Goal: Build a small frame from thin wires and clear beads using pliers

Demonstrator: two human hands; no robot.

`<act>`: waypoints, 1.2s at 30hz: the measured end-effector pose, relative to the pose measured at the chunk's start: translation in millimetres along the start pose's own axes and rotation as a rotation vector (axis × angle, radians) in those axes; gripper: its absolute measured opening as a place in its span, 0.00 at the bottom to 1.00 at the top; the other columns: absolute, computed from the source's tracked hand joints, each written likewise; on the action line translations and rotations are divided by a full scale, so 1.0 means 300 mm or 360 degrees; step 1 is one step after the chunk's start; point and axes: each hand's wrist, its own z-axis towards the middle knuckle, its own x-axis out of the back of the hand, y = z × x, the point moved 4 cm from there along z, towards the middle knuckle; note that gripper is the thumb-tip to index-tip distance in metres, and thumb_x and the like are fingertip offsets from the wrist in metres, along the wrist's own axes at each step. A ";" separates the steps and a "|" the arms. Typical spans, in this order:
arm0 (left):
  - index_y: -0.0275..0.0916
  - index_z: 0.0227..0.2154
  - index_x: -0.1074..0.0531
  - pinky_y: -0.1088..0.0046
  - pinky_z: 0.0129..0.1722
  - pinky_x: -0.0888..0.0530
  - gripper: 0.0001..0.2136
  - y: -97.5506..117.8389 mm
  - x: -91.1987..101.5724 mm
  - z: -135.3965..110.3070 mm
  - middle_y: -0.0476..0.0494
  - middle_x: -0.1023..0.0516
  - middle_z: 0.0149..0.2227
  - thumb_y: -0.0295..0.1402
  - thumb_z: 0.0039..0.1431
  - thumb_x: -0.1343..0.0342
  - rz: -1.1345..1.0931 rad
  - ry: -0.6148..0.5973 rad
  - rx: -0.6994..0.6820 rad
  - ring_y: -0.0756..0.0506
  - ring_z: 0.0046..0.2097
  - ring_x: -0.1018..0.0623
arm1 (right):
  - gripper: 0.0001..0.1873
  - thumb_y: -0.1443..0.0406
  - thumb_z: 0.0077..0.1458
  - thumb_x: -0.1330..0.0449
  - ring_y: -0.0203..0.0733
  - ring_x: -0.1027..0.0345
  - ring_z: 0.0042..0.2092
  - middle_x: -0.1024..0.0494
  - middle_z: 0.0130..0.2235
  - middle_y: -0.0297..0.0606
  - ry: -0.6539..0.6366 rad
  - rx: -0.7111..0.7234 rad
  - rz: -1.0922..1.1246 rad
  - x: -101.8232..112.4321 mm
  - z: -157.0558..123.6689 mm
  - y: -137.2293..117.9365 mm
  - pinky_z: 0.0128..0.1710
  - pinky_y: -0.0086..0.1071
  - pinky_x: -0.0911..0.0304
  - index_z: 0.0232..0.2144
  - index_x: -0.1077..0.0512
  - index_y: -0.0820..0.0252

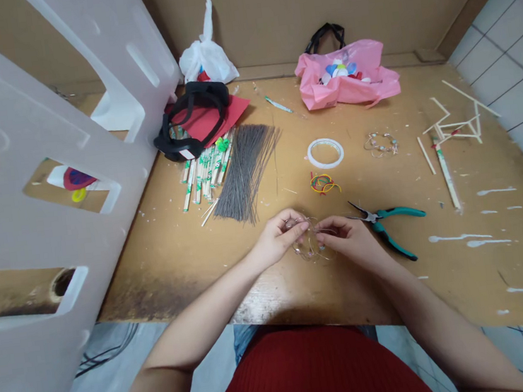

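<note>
A thin wire ring strung with small beads (pixel 305 252) is held just above the table's front part, between my two hands. My left hand (pixel 280 237) pinches its upper left side, thumb against fingers. On the ring's right, my right hand (pixel 345 236) has its fingertips closed on a loose strand of wire. Green-handled long-nose pliers (pixel 378 216) lie with jaws parted just beyond my right hand. A second beaded wire ring (pixel 382 144) rests farther back on the right. Fine detail of the wire between my fingers is too small to make out.
Grey wire lengths (pixel 244 176) lie beside wrapped chopsticks (pixel 206 177) and a black headset (pixel 192 118). A tape roll (pixel 310 155), coloured rubber bands (pixel 321 183), a pink bag (pixel 349 77), a white bag (pixel 207 59) and a stick frame (pixel 456 129) stand around. A white plastic panel (pixel 122 67) borders the left.
</note>
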 end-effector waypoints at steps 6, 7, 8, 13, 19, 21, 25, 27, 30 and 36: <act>0.34 0.28 0.33 0.78 0.26 0.34 0.14 0.013 -0.001 0.000 0.49 0.27 0.25 0.41 0.51 0.40 -0.0077 -0.0001 0.0030 0.55 0.23 0.31 | 0.11 0.58 0.45 0.36 0.37 0.31 0.31 0.23 0.29 0.34 -0.0024 0.0006 -0.0007 0.002 -0.002 -0.013 0.34 0.33 0.35 0.30 0.26 0.58; 0.34 0.28 0.34 0.78 0.26 0.34 0.14 0.013 0.001 0.000 0.49 0.26 0.26 0.41 0.51 0.40 -0.0084 0.0014 0.0034 0.55 0.23 0.31 | 0.12 0.57 0.46 0.37 0.37 0.31 0.30 0.24 0.28 0.34 -0.0027 0.0000 -0.0011 0.003 -0.002 -0.015 0.34 0.33 0.35 0.30 0.26 0.58; 0.34 0.27 0.34 0.78 0.25 0.34 0.14 0.012 0.002 0.001 0.49 0.26 0.26 0.41 0.51 0.40 -0.0091 0.0030 0.0041 0.56 0.23 0.31 | 0.12 0.56 0.47 0.38 0.37 0.32 0.29 0.24 0.27 0.34 -0.0025 -0.0009 -0.0015 0.006 -0.002 -0.015 0.33 0.33 0.35 0.30 0.26 0.58; 0.35 0.27 0.35 0.79 0.24 0.34 0.14 0.007 0.009 0.004 0.49 0.25 0.27 0.41 0.50 0.40 -0.0115 0.0069 0.0054 0.56 0.22 0.32 | 0.15 0.53 0.49 0.40 0.39 0.30 0.32 0.24 0.29 0.36 -0.0003 -0.0040 -0.0073 0.020 0.002 -0.005 0.35 0.34 0.35 0.32 0.27 0.59; 0.35 0.27 0.34 0.79 0.24 0.35 0.14 0.013 0.014 0.000 0.52 0.28 0.23 0.41 0.49 0.39 -0.0114 0.0107 0.0047 0.56 0.22 0.32 | 0.15 0.58 0.47 0.37 0.42 0.29 0.42 0.22 0.40 0.38 -0.0258 0.0070 -0.0113 0.000 -0.001 0.010 0.44 0.37 0.35 0.38 0.28 0.56; 0.35 0.27 0.34 0.79 0.24 0.36 0.15 0.013 0.017 0.000 0.52 0.29 0.22 0.42 0.49 0.39 -0.0132 0.0117 0.0042 0.56 0.22 0.32 | 0.13 0.58 0.48 0.38 0.41 0.28 0.40 0.22 0.38 0.38 -0.0222 0.0094 -0.0168 0.001 -0.003 0.008 0.42 0.36 0.35 0.37 0.27 0.57; 0.35 0.28 0.35 0.79 0.24 0.35 0.15 0.010 0.022 0.004 0.49 0.26 0.27 0.42 0.50 0.40 -0.0174 0.0107 0.0010 0.56 0.22 0.31 | 0.13 0.58 0.49 0.38 0.40 0.28 0.35 0.22 0.34 0.37 -0.0106 0.0140 -0.0318 0.007 -0.005 0.001 0.37 0.35 0.34 0.36 0.27 0.58; 0.35 0.28 0.35 0.79 0.24 0.34 0.14 0.011 0.024 0.007 0.49 0.25 0.27 0.41 0.51 0.41 -0.0160 0.0095 -0.0011 0.56 0.22 0.31 | 0.12 0.57 0.49 0.39 0.41 0.28 0.34 0.21 0.33 0.37 -0.0106 0.0151 -0.0358 0.006 -0.007 0.005 0.36 0.35 0.34 0.35 0.26 0.57; 0.36 0.28 0.36 0.79 0.23 0.34 0.14 0.015 0.024 0.007 0.47 0.24 0.29 0.42 0.52 0.42 -0.0114 0.0090 -0.0061 0.55 0.23 0.29 | 0.12 0.57 0.52 0.41 0.41 0.28 0.34 0.21 0.34 0.38 -0.0132 0.0153 -0.0384 0.002 -0.008 0.013 0.35 0.35 0.33 0.35 0.26 0.57; 0.35 0.30 0.35 0.78 0.25 0.35 0.14 0.012 0.006 -0.008 0.50 0.28 0.22 0.43 0.55 0.45 0.0115 0.0036 -0.0115 0.54 0.23 0.30 | 0.11 0.59 0.51 0.40 0.43 0.28 0.39 0.22 0.38 0.39 0.0071 0.0403 -0.0643 0.009 -0.007 -0.018 0.41 0.38 0.34 0.37 0.27 0.56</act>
